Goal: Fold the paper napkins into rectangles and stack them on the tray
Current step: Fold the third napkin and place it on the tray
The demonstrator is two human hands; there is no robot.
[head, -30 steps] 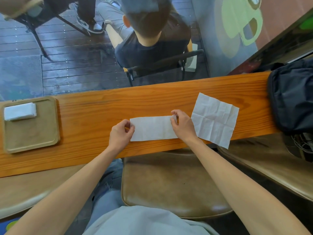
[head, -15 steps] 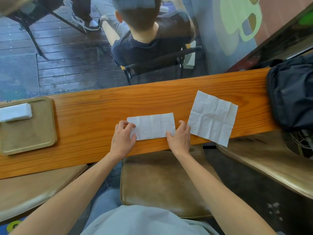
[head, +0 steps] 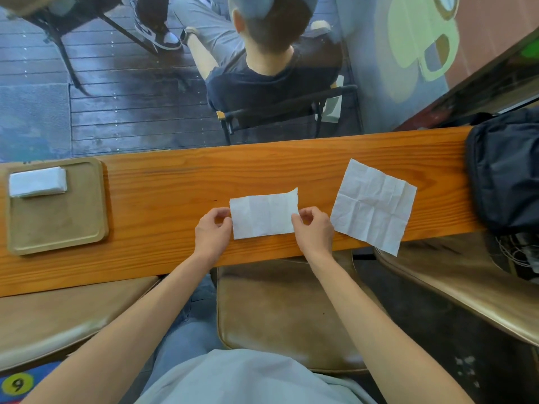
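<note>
Half-folded napkin: a white paper napkin folded to a rectangle [head: 264, 216] lies flat at the middle of the counter, long side running 9 to 3 o'clock; its corner at 1 o'clock curls up off the wood.
Left hand: the left hand [head: 212, 234] sits at the napkin's 9 o'clock end, thumb and fingers curled, pinching that short edge.
Right hand: the right hand [head: 314, 231] sits at the 3 o'clock end, fingers curled in a narrow pinch on that edge near the lower corner.
Open napkin: a white, creased, unfolded square paper napkin [head: 373, 206] lies at 3 o'clock of the folded one, near but apart, turned askew, with its lowest corner hanging over the counter's near edge.
Tray: a tan square tray with rounded corners [head: 58, 225] rests well apart at 9 o'clock, at the counter's left end.
Stack: a small stack of folded white napkins [head: 37, 182] lies in the tray's 11 o'clock corner.
Surface: a long, narrow, orange-brown wooden counter with visible grain [head: 175, 199] spans the view from 9 to 3 o'clock.
Bag: a black fabric bag [head: 504, 170] sits on the counter's 3 o'clock end.
Seats: brown padded stools [head: 285, 316] stand under the near edge.
Room: beyond the counter at 12 o'clock, dark plank flooring [head: 131, 112] lies below, where a person in a dark shirt [head: 271, 80] sits on a black metal chair, back to the camera.
</note>
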